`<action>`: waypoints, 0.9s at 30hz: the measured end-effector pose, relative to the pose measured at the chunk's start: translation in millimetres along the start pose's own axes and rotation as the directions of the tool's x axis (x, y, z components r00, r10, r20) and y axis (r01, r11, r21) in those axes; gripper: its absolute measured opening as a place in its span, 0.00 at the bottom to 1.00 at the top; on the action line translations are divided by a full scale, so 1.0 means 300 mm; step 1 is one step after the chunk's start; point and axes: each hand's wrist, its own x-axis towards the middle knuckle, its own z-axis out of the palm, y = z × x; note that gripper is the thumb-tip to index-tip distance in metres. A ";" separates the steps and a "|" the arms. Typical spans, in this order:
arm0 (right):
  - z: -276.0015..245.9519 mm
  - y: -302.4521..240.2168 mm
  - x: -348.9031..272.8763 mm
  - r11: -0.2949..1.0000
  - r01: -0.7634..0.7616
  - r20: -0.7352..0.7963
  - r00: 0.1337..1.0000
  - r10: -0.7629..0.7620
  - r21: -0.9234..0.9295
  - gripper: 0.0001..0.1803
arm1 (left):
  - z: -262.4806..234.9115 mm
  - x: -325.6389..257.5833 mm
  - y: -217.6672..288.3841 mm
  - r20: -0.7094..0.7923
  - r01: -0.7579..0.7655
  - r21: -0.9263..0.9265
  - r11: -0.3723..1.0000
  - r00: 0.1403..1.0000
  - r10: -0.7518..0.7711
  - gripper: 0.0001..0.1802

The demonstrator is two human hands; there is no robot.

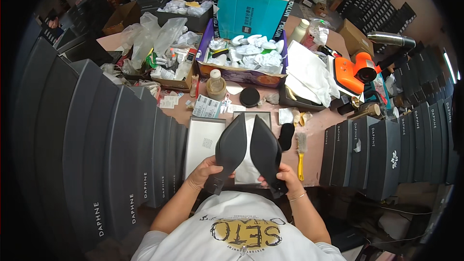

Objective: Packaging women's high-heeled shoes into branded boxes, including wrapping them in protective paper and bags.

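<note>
I hold a pair of black pointed shoes side by side over the table, toes pointing away from me and what look like their soles facing up. My left hand [205, 173] is closed round the heel end of the left shoe [231, 142]. Gripped the same way in my right hand [289, 182] is the right shoe [265, 145]. A narrow gap separates the two shoes. Beneath them lies an open shoebox [239, 114] with white tissue paper [248, 175] in it, partly hidden by the shoes. The pale inside of a box lid [205, 137] shows to its left.
Dark shoeboxes are stacked at left [101, 130] and right [382, 159]. A yellow-handled brush [301, 157] and a black pad [286, 137] lie right of the shoes. Behind are a round black lid [249, 97], a bottle [215, 84], a purple carton [241, 78] of crumpled paper, and an orange device [349, 75].
</note>
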 end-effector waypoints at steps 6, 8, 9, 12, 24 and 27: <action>-0.096 0.051 0.029 0.970 -0.058 0.221 0.975 0.004 0.238 0.29 | 0.099 0.058 -0.095 -0.086 0.009 -0.081 0.997 0.996 -0.016 0.36; -0.148 0.048 0.045 0.970 -0.074 0.260 0.966 0.012 0.230 0.29 | 0.104 0.072 -0.124 -0.220 0.042 -0.114 0.993 0.973 -0.067 0.37; -0.151 0.039 0.058 0.997 -0.028 0.170 0.985 0.040 -0.071 0.30 | 0.087 0.070 -0.124 -0.303 0.065 -0.116 0.991 0.948 -0.098 0.37; -0.156 0.038 0.118 0.700 0.096 0.019 0.993 -0.116 -0.707 0.31 | 0.122 0.038 -0.095 -0.289 0.129 0.003 0.992 0.949 -0.122 0.33; -0.145 -0.062 0.229 0.846 0.020 0.135 0.989 0.061 -0.532 0.18 | 0.249 0.226 -0.235 -0.426 0.044 -0.247 0.968 0.892 -0.149 0.33; -0.395 -0.096 0.277 0.689 0.161 -0.140 0.923 -0.359 -0.707 0.14 | 0.231 0.246 -0.255 -0.424 0.077 -0.226 0.971 0.890 -0.169 0.32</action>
